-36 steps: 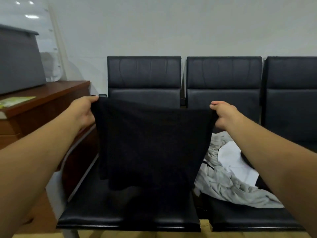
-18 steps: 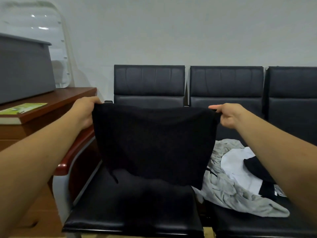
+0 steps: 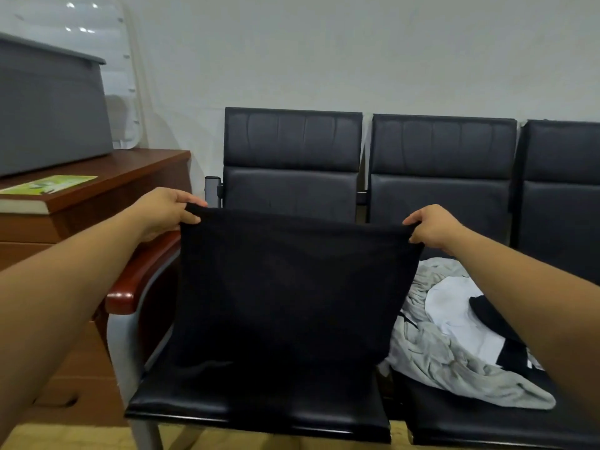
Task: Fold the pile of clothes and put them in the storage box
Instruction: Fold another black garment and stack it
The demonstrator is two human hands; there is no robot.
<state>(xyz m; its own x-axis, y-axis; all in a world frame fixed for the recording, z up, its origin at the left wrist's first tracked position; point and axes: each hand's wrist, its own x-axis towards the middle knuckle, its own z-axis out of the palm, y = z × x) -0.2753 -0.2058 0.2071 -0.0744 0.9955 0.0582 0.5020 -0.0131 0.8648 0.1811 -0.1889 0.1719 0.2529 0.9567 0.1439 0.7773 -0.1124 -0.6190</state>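
A black garment [image 3: 292,287] hangs spread out in front of me over the left black seat [image 3: 259,407]. My left hand [image 3: 165,212] pinches its upper left corner and my right hand [image 3: 431,227] pinches its upper right corner. Its lower edge reaches down to the seat cushion. A pile of clothes [image 3: 454,345], grey, white and black, lies on the middle seat to the right. The grey storage box [image 3: 48,115] stands on the wooden desk at the far left.
A wooden desk [image 3: 130,170] with a green-covered book [image 3: 48,186] stands to the left, beside the bench's red-brown armrest [image 3: 143,271]. A third black seat [image 3: 561,190] is at the right edge. A pale wall rises behind the bench.
Both hands have lowered the black garment, so its bottom edge now touches the seat. The view has shifted a little to the left.
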